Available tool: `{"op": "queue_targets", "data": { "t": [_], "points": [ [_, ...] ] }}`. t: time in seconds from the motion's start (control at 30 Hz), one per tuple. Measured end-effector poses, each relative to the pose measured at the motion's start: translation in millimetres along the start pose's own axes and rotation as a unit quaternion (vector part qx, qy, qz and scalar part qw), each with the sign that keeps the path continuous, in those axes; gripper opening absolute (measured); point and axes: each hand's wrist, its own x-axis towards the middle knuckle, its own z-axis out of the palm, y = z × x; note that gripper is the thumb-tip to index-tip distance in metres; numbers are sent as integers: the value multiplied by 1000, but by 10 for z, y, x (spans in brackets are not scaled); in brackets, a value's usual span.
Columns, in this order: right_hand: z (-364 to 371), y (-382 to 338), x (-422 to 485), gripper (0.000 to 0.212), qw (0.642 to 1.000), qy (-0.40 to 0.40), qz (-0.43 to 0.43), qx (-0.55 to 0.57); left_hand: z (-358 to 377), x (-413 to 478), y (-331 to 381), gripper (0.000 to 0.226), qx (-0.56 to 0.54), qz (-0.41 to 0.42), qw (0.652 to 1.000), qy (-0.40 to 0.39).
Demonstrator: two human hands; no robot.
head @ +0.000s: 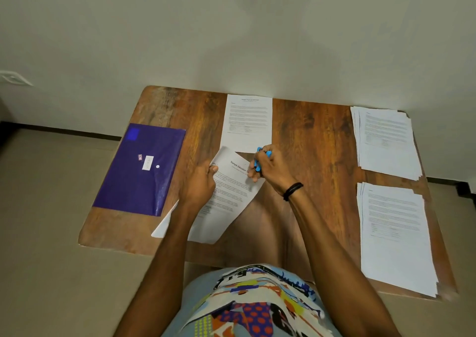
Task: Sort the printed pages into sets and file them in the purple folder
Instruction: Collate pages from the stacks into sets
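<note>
The wooden table (309,136) carries the purple folder (139,182) flat at the left and two stacks of printed pages at the right, a far stack (386,141) and a near stack (396,236). A single page (247,123) lies far centre. The held set (231,190), near centre, looks light and floppy. The left hand (199,184) pinches its left edge, and the right hand (270,169) grips a small blue tool (258,160), likely a stapler, at its far corner. It is probably best held along an edge, close to that corner.

On the table (304,136): folder (140,169) at my left; single page (247,123) at the far edge, middle; two stacks at my right, far stack (386,141) behind near stack (396,236). Between folder and stacks, a set of pages (231,195) in my left hand (198,187); my right hand (268,166), with stapler (261,156), at the set's far corner.
</note>
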Motion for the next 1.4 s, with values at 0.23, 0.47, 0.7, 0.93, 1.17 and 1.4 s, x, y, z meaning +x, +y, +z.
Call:
{"op": "queue_targets", "data": {
  "t": [0.23,0.47,0.7,0.93,1.17,1.4],
  "points": [
    [-90,13,-170,24,1000,-6,-6,-24,-24,-84,55,24,12,40,998,-43],
    [-187,26,-355,26,982,-66,-68,-166,-91,-56,70,25,73,65,987,-131],
    [-211,-57,-471,60,939,-100,-111,-310,-161,-33,204,22,129,80,963,-223],
    [-245,-45,-500,51,904,-101,-140,-391,-162,-79,317,24,160,109,952,-236],
    [-235,-53,-529,48,915,-101,-152,-360,-136,-117,373,16,187,109,946,-242],
    [-246,-61,-547,50,909,-82,-136,-385,-161,-93,332,15,192,105,942,-253]
  ]
}}
